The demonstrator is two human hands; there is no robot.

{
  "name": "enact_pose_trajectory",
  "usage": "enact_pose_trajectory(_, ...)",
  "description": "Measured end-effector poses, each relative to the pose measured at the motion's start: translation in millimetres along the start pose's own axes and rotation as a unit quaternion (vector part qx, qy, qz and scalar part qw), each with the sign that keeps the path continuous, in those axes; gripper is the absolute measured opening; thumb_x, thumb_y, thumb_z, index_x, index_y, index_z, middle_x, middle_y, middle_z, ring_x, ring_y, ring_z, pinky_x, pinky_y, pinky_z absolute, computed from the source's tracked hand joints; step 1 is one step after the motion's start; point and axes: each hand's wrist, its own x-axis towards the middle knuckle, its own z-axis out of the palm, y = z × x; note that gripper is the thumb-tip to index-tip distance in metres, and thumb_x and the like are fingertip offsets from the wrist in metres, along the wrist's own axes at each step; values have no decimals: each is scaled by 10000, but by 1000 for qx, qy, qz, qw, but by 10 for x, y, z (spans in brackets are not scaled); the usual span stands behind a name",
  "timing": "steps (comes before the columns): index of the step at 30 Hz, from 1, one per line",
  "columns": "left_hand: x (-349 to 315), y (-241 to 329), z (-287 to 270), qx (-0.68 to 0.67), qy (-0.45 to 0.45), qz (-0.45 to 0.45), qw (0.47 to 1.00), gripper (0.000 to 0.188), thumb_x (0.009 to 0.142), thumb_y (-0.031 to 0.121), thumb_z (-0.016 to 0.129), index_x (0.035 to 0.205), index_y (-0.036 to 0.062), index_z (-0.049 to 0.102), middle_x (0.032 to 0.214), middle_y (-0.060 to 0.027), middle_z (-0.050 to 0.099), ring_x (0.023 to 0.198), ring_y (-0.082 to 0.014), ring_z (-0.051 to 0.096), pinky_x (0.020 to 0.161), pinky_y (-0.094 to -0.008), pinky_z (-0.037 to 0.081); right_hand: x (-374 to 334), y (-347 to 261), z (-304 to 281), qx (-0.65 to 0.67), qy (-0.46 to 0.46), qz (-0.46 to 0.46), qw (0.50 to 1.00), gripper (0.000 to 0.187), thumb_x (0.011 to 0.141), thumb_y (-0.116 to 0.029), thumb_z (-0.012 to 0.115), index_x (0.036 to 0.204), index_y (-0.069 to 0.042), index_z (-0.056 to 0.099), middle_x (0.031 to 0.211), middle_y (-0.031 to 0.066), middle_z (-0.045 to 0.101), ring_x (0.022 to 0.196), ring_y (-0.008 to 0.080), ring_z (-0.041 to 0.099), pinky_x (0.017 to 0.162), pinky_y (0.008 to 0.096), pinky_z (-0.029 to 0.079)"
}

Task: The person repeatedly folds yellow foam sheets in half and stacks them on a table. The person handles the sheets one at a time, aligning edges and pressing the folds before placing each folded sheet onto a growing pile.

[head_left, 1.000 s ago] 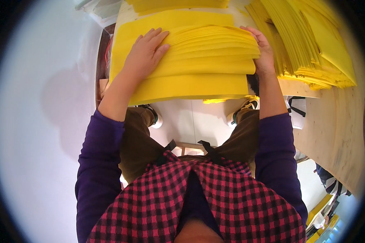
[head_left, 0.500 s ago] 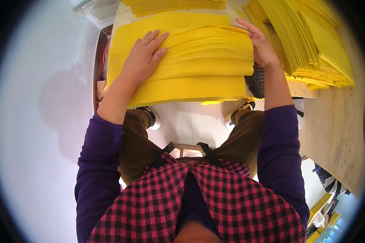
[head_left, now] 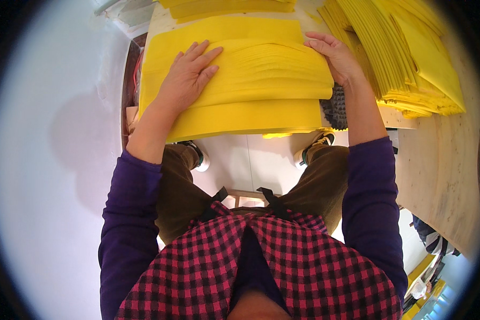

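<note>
A stack of soft yellow fabric sheets (head_left: 234,114) lies across the table in front of me, with several upper sheets bunched in a staggered fan of edges. My left hand (head_left: 189,77) rests flat on top of the stack at its left part, fingers spread. At the far right corner of the upper sheets, my right hand (head_left: 337,57) curls its fingers closed around the sheets' edge. The thumb side of that hand is partly hidden. Beside the stack, below my right wrist, a dark bumpy pad (head_left: 336,109) shows.
A tall pile of folded yellow sheets (head_left: 405,58) stands to the right on the wooden table (head_left: 437,154). More yellow sheets (head_left: 234,7) lie at the far edge. A pale wall (head_left: 48,160) runs along my left. Under the table are my shoes (head_left: 314,146).
My right hand has shifted slightly left, its stretched fingers now bent inward at the sheet corner. The fanned edges lie flatter and closer together. My left hand has stayed in place.
</note>
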Motion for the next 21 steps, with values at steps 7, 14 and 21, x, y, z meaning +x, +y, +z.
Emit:
enact_pose_trajectory(7,-29,-34,3,-27,3,-6,1000,416,942,341,497,1306,141,519,1392,-170,439,1318,-384,357,1081,-509,248,-11,22,35,26,6,-19,999,360,859,-87,651,1184,15,535,1034,110,654,943,186,637,829,292,531)
enact_pose_trajectory(14,-52,-64,15,-30,22,-5,999,399,926,307,530,1281,126,529,1380,-155,455,1315,-366,368,1084,-508,245,-3,-66,35,6,15,3,1000,348,847,-42,646,1178,4,551,1067,96,637,956,174,625,834,284,524)
enact_pose_trajectory(21,3,40,-70,90,33,20,995,384,930,319,513,1264,132,538,1375,-138,463,1317,-326,377,1092,-506,242,-71,30,102,-75,60,-1,995,332,847,13,602,1177,-4,559,1072,68,617,945,146,598,821,262,507)
